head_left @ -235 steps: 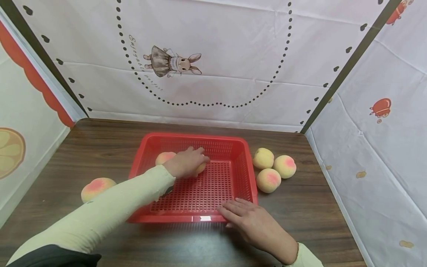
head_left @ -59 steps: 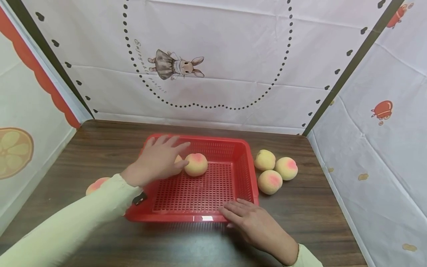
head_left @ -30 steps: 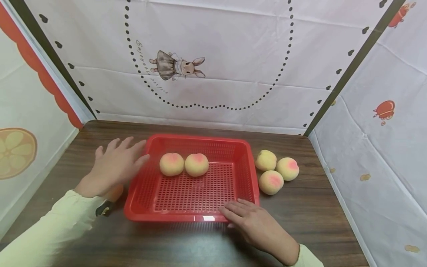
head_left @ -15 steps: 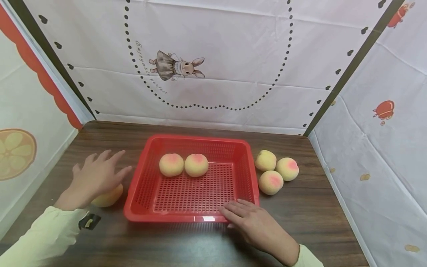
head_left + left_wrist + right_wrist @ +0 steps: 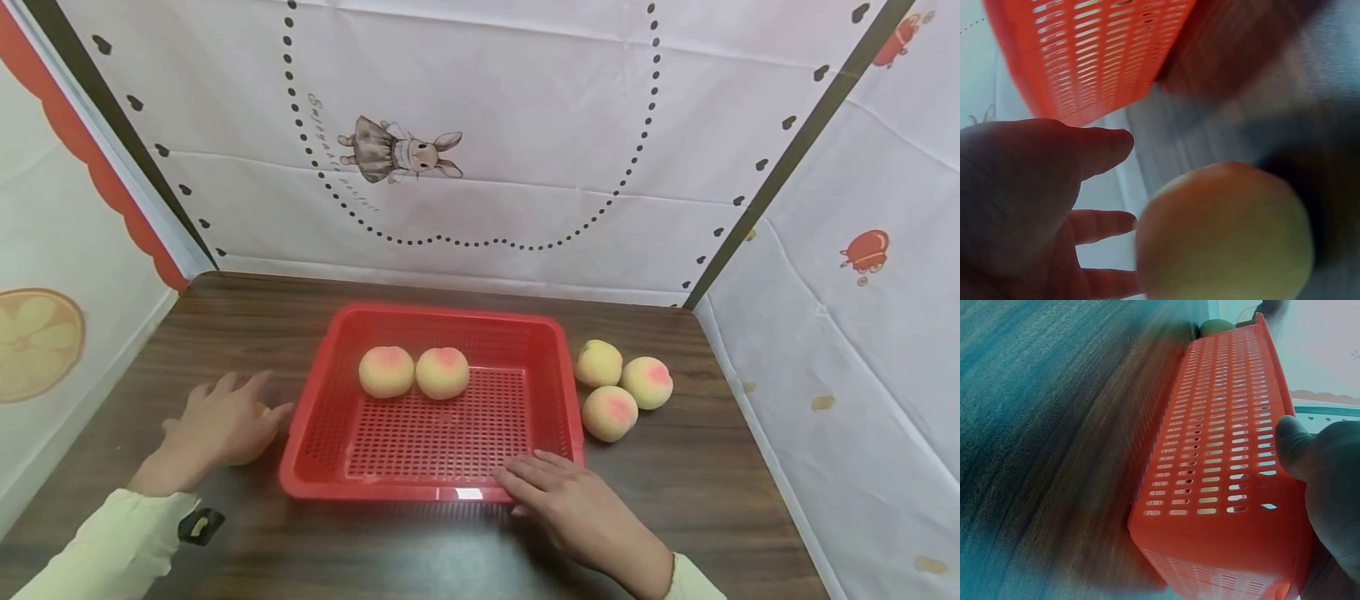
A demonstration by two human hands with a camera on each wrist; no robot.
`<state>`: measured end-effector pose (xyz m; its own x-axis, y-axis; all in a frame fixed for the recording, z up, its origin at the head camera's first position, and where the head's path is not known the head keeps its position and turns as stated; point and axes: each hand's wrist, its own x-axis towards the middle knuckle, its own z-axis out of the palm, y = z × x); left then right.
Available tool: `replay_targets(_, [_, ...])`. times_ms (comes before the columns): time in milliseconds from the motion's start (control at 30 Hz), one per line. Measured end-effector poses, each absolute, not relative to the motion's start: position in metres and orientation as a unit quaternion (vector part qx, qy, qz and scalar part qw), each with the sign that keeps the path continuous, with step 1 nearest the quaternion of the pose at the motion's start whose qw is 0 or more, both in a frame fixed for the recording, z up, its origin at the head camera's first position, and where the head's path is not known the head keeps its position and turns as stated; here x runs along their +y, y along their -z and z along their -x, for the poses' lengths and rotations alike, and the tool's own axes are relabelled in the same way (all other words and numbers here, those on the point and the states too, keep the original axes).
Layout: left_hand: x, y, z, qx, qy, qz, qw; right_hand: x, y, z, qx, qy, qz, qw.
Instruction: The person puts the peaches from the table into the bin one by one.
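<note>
Over a peach [image 5: 253, 450] on the table's left side, my left hand [image 5: 213, 427] spreads its fingers, partly hiding the fruit. In the left wrist view the thumb stands clear of that peach [image 5: 1229, 234], while two fingertips lie at its edge; whether they touch is unclear. A red plastic basket [image 5: 405, 490] with slotted walls sits mid-table. My right hand [image 5: 577, 508] holds its front right corner, fingers over the rim and thumb [image 5: 1292, 440] against the outer wall. Inside, toward the back left, two peaches [image 5: 386, 372] lie side by side.
Right of the basket, three more peaches [image 5: 609, 413] are clustered on the brown wooden table [image 5: 360, 550]. Printed white cloth [image 5: 525, 125] hangs behind the table and along both sides.
My left hand has let go of a peach in the basket, so two lie there. It has moved left out of the basket and down to the peach outside. The right hand stays put.
</note>
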<state>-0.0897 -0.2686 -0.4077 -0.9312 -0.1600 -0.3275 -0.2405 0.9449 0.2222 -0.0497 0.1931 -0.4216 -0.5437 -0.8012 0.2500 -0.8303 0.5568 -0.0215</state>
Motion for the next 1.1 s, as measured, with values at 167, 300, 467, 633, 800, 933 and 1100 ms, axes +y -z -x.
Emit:
replay_targets(167, [-0.274, 0.417, 0.085, 0.972, -0.138, 0.101, 0.163, 0.192, 0.421, 0.051, -0.873, -0.066, -0.471, 0.111])
replay_targets(300, [-0.276, 0.422, 0.085, 0.972, -0.139, 0.095, 0.167, 0.192, 0.421, 0.051, -0.872, -0.066, -0.472, 0.116])
replay_targets(467, [-0.278, 0.43, 0.086, 0.974, -0.133, 0.092, 0.157, 0.192, 0.421, 0.05, -0.872, -0.066, -0.471, 0.116])
replay_targets(633, [-0.279, 0.435, 0.086, 0.979, -0.129, 0.089, 0.133, 0.192, 0.421, 0.051, -0.872, -0.064, -0.471, 0.114])
replay_targets(800, [-0.28, 0.438, 0.087, 0.983, -0.125, 0.081, 0.108, 0.192, 0.421, 0.051, -0.872, -0.067, -0.472, 0.115])
replay_targets(933, [-0.28, 0.437, 0.087, 0.982, -0.128, 0.08, 0.113, 0.193, 0.421, 0.05, -0.873, -0.066, -0.471, 0.112])
replay_targets(1100, [-0.279, 0.437, 0.088, 0.981, -0.129, 0.085, 0.119, 0.193, 0.421, 0.05, -0.873, -0.066, -0.47, 0.112])
